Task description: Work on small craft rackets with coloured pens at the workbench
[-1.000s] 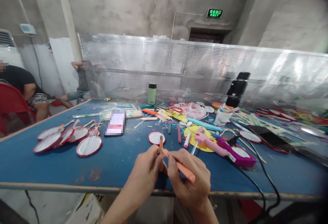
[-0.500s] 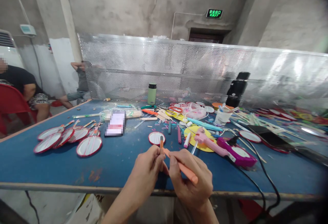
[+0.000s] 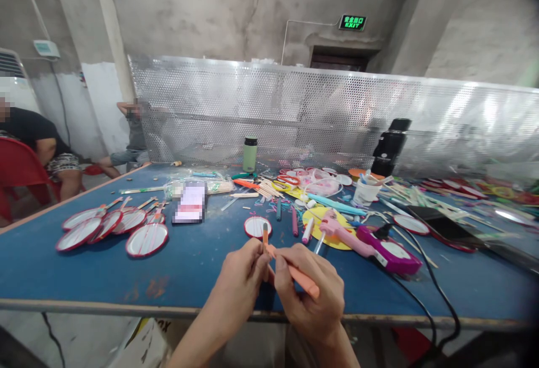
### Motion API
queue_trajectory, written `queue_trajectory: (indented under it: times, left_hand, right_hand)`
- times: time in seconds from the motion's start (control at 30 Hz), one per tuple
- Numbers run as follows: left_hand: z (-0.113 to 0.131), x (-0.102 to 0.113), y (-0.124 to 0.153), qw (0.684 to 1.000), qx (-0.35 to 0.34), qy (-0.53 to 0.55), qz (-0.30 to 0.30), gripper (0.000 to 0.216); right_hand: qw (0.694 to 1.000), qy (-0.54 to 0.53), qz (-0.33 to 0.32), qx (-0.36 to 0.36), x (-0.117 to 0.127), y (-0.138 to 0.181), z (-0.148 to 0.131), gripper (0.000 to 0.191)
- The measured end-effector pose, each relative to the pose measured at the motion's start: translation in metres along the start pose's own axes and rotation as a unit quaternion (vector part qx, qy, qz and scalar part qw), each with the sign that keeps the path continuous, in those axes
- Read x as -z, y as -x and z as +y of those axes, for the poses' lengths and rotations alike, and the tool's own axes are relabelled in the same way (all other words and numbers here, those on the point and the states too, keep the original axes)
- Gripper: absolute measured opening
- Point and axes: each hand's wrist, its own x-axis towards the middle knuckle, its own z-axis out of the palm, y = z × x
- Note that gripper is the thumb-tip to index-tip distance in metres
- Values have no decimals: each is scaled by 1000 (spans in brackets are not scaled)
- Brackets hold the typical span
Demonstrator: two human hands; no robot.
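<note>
My left hand (image 3: 242, 272) is closed around a short wooden stick (image 3: 265, 232) that stands upright, orange in its lower part. An orange marker (image 3: 305, 281) is in the closed fingers of my right hand (image 3: 314, 295), its front end against or very near the stick. Just beyond my hands lies a white disc with a red rim (image 3: 257, 226). On the right side, a pink glue gun (image 3: 343, 236) rests over a yellow disc (image 3: 332, 216). Pink and dark teal markers lie beside it. What sits under my fingers is hidden.
Several red-rimmed discs with sticks (image 3: 146, 239) are piled at left, near a phone (image 3: 189, 204). A green bottle (image 3: 250, 155) and a black flask (image 3: 391, 146) stand at the back. Cables (image 3: 438, 292) cross the right edge. Two people sit at far left.
My right hand has shifted slightly left with the orange marker, its front end moving closer to the stick. My left hand stays in place.
</note>
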Motion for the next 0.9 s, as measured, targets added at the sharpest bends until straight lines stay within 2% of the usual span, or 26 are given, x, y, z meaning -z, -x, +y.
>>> queue_trajectory:
  times: [0.9]
  left_hand:
    - [-2, -1, -2, 1000, 0, 21, 0, 23]
  right_hand:
    - [1000, -3, 7, -11, 0, 2, 1, 12]
